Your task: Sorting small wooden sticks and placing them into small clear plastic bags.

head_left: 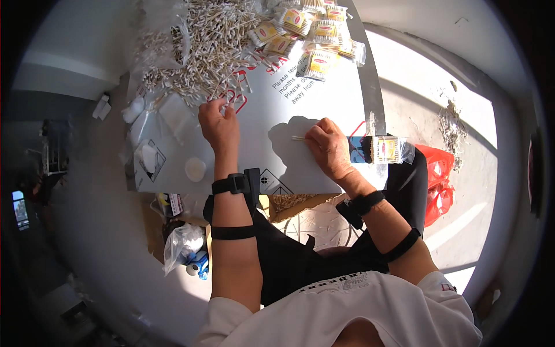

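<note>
At the near edge of a large heap of loose cotton swabs point(211, 43), my left hand point(219, 127) has its fingertips drawn together. Whatever may be between them is too small to make out. My right hand point(329, 147) is closed in a pinch above the white board point(254, 147), right of the middle. From its fingertips the white tips of cotton swabs point(298, 138) stick out to the left; how many is hidden. Just right of that hand, a clear pack of cotton swabs point(387, 150) with a yellow label lies at the board's right edge.
Several filled swab packs point(319, 62) lie at the far right of the board. A white round disc point(195, 169) and crumpled clear plastic point(173, 115) are at the left. Red plastic bags point(438, 202) stand on the floor at right; an open cardboard box point(298, 202) sits below the front edge.
</note>
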Tool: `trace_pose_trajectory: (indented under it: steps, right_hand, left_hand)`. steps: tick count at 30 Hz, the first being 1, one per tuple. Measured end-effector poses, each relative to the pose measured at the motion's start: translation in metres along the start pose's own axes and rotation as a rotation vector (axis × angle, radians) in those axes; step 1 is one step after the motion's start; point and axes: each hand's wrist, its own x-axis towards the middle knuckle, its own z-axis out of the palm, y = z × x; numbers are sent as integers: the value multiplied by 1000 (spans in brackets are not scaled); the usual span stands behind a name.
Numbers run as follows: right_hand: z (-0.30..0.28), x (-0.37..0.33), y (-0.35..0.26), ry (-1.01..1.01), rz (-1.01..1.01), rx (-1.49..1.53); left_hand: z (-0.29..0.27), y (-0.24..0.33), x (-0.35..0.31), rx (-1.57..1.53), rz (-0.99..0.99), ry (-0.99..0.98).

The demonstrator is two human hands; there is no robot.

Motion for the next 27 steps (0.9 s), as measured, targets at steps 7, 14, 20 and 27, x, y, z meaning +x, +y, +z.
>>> trace_pose_trajectory:
  steps: [7, 14, 20, 27]
  right_hand:
    - [-2, -14, 1, 33, -107, 12]
    - [-6, -12, 0, 8, -91, 58]
    - [-8, -12, 2, 3, -99, 69]
    - [-13, -15, 1, -63, -148, 50]
  left_hand:
    - [30, 40, 29, 388, 146, -178]
    - [29, 41, -12, 259, 213, -122]
    - [-1, 51, -37, 74, 204, 11]
    - [-7, 60, -54, -26, 399, -386]
